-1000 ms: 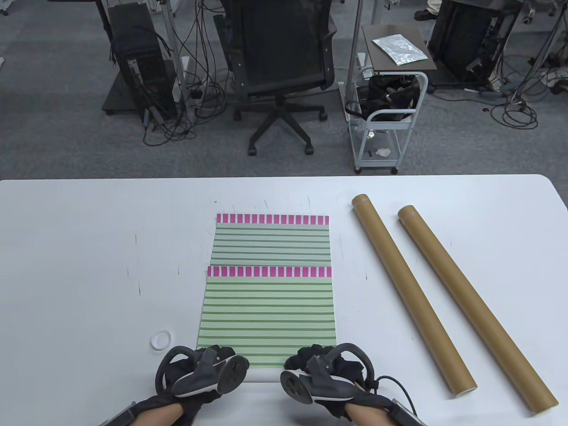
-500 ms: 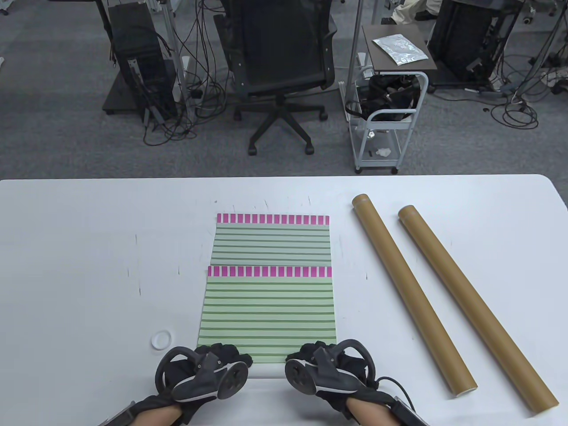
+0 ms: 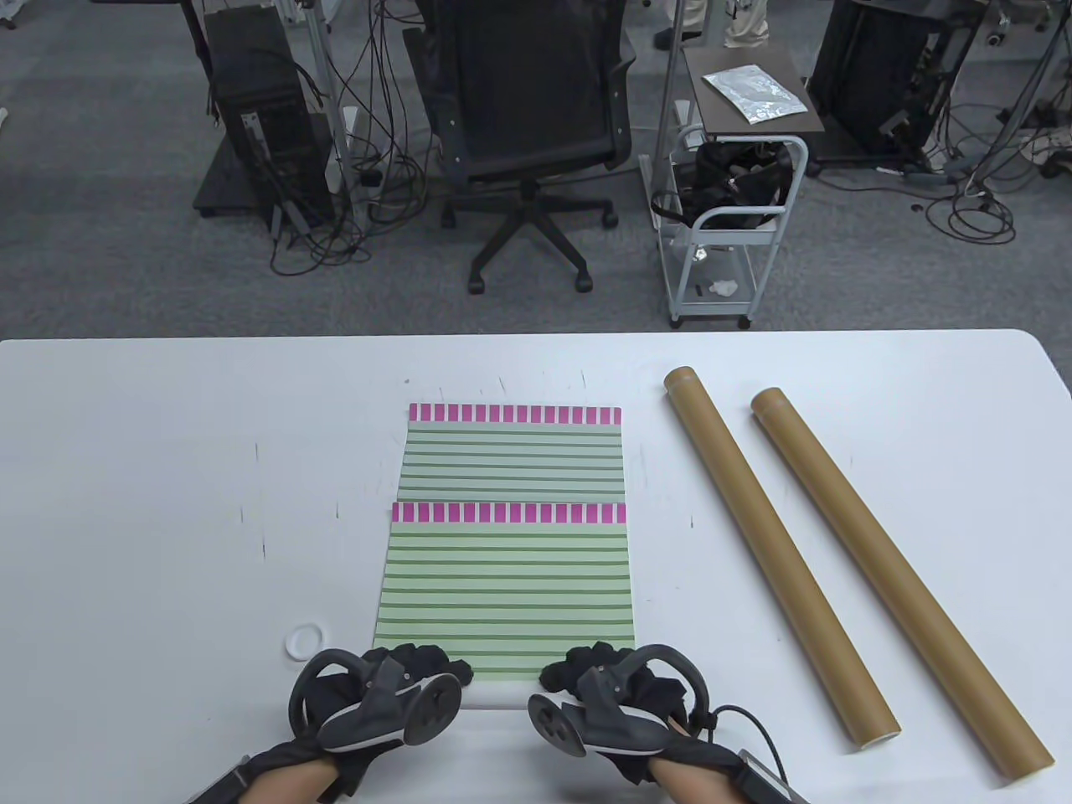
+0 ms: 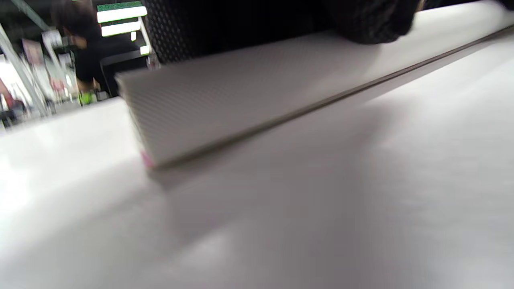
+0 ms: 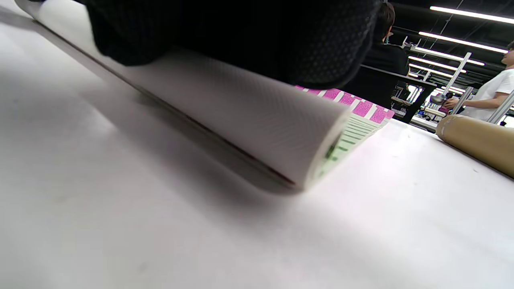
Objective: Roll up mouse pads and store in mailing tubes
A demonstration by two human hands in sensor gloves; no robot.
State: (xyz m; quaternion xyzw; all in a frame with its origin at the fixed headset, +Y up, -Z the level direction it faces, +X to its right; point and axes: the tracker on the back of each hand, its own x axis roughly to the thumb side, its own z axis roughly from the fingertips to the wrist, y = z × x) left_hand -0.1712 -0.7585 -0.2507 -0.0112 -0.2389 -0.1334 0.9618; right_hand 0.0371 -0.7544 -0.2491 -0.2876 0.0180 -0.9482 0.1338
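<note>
Big white table (image 3: 167,469) takes up the lower half of the table view. Off to the right of the right hand, well apart from it, two long brown cardboard tubes (image 3: 779,557) (image 3: 900,578) lie side by side at a slant, not touching each other.

Straight ahead of both hands there are two green striped mouse pads with pink checkered far edges. The far mouse pad (image 3: 513,452) is flat, and the near mouse pad (image 3: 505,586) overlaps its close edge. The near one's close edge is curled into a small roll with the white underside out; you can see the rolled end clearly in the right wrist view (image 5: 257,120).

Left hand (image 3: 394,682) sits on the left end of that roll, fingers curled over it and gripping. Right hand (image 3: 607,682) does the same on the right end, fingers wrapped over the top of the roll.

Just beyond the left hand, off to its left, there's a small white ring (image 3: 304,641) on the table.
</note>
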